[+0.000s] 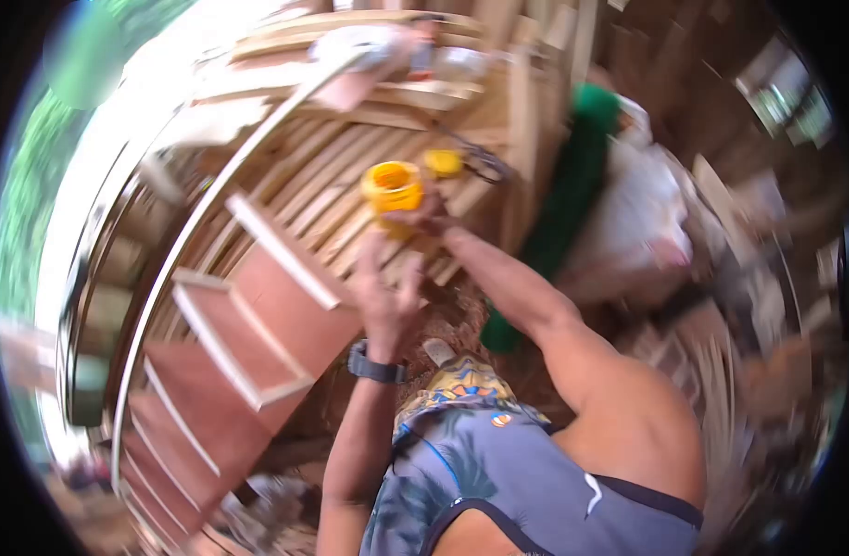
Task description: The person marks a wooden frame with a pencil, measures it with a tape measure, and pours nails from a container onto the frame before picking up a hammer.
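Note:
The view is blurred by motion. A yellow open-topped container (392,185) sits over a surface of wooden slats (322,176), and my right hand (427,220) grips its lower side. My left hand (387,292), with a dark watch on its wrist, is raised just below the container with its fingers spread and nothing in it. A small yellow lid-like piece (443,162) lies on the slats just to the right of the container.
A wooden frame with reddish panels and pale crossbars (248,334) runs along the left. A green roll (572,185) and a white sack (642,213) are at the right. A dark tangled object (484,167) lies by the yellow piece. Wood scraps cover the ground.

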Demonstrator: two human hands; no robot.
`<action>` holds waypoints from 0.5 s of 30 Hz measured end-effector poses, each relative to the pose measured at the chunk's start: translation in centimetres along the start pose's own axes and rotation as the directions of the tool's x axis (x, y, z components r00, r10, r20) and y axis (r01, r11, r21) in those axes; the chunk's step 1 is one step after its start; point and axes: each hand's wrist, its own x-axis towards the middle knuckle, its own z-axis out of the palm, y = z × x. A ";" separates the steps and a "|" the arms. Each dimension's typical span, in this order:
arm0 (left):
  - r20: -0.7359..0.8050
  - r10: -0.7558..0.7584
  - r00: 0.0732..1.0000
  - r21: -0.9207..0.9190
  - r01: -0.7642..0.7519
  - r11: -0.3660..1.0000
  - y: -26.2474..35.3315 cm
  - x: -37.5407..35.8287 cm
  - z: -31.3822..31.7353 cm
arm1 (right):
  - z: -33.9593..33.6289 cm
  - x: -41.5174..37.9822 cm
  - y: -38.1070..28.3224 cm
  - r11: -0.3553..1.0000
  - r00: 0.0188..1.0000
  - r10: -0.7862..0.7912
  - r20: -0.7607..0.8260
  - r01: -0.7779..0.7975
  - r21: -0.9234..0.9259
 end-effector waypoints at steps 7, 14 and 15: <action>0.240 -0.083 0.967 -0.446 0.186 0.875 -5.2 4.6 2.8 | 0.5 -12.1 -5.8 0.877 0.975 -0.193 -0.111 0.120 -0.466; 0.857 -0.064 0.512 -0.461 0.814 0.353 -14.4 -0.3 7.2 | 0.3 -22.9 -8.5 0.852 0.920 0.324 -0.221 -0.385 -0.354; 0.878 0.068 0.473 -0.475 0.848 0.237 -14.1 -1.5 7.8 | 0.5 -23.7 -8.6 0.790 0.894 0.372 -0.250 -0.447 -0.419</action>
